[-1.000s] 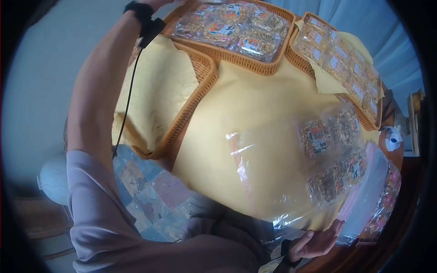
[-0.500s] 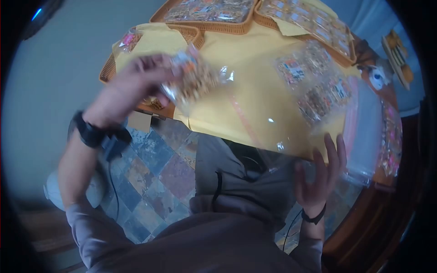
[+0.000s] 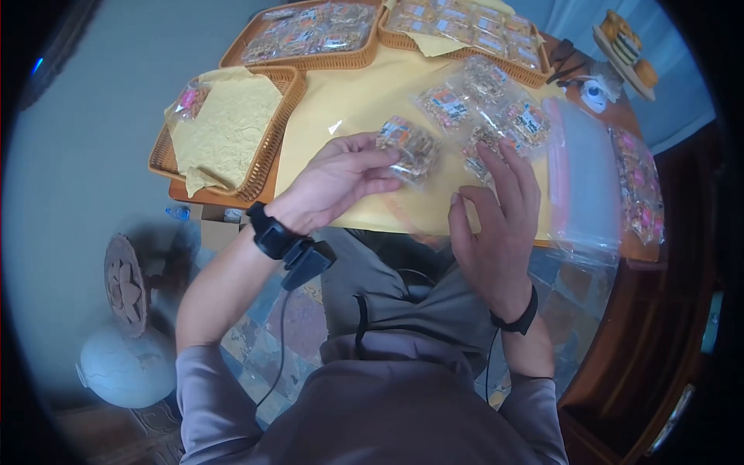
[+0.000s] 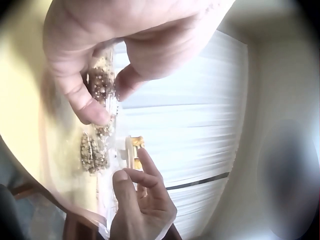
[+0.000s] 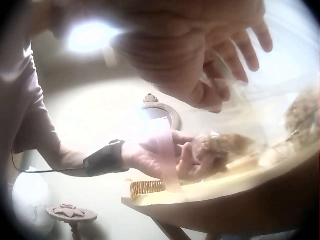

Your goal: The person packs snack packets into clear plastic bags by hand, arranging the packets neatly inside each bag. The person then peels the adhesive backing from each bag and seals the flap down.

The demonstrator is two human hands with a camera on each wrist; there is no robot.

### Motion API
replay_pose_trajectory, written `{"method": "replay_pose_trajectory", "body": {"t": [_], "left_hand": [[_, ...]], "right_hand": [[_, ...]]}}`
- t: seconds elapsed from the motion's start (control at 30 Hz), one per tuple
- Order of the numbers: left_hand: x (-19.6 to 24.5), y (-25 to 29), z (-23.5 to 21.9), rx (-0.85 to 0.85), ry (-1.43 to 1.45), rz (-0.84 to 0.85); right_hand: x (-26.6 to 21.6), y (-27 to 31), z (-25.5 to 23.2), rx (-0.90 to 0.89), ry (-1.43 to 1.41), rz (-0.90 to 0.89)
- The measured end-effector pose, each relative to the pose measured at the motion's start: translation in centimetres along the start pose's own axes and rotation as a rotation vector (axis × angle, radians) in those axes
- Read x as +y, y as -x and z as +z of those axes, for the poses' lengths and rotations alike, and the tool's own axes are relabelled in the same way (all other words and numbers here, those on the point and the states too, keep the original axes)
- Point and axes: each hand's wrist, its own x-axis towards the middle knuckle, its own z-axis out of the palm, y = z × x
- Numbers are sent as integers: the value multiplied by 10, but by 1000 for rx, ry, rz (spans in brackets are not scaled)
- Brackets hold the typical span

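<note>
My left hand holds a small clear packet of clustered nuts or grains with a printed label, gripped between thumb and fingers. A large clear plastic bag with a pink strip along its opening lies on the yellow cloth, several similar packets at its far end. Beside its opening, my right hand pinches the film between thumb and forefinger, the other fingers stretched out. In the right wrist view the bag's pink strip crosses in front of the left hand, and the held packet is beyond it.
A wicker basket lined with yellow cloth stands at left with a pink-topped packet in it. Two filled wicker baskets line the back. At right lie a stack of clear bags and a bag of pink-coloured packets.
My left hand has come from the far left baskets to the bag's opening, bringing a packet. The right hand has risen from the table's near edge and now pinches the bag.
</note>
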Motion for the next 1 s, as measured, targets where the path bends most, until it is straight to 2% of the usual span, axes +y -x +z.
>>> {"method": "replay_pose_trajectory", "body": {"t": [0.07, 0.13, 0.27, 0.37, 0.43, 0.53, 0.63, 0.7, 0.77, 0.83, 0.87, 0.93, 1.0], "left_hand": [[-5, -13, 9, -48, 13, 25], [-9, -23, 23, -77, 164, 109], [-17, -41, 23, -95, 196, 178], [-18, -48, 21, -44, 255, 223], [-24, -54, 14, 95, 208, 191], [-24, -54, 23, 52, 143, 279], [-15, -48, 35, 95, 208, 217], [-8, -46, 36, 45, 158, 187], [-5, -48, 33, -7, 108, 155], [-8, -55, 26, 101, 96, 236], [-12, -58, 23, 100, 94, 232], [-20, -63, 19, 235, 82, 325], [-25, -64, 20, 250, 33, 337]], "right_hand": [[0, -1, 4, 81, -77, 32], [-1, -1, 8, 100, -95, 40], [-1, -1, 10, 134, -143, 43], [-1, 0, 9, 128, -154, 40], [0, 0, 9, 131, -161, 42], [2, 3, 13, 120, -212, 55], [5, 3, 14, 74, -248, 126], [10, 2, 15, 42, -240, 191], [18, 4, 19, -67, -68, 212], [22, 8, 18, -92, -27, 212], [24, 11, 17, -123, 9, 205], [28, 15, 15, -132, 31, 206], [30, 16, 13, -142, 51, 202]]}}
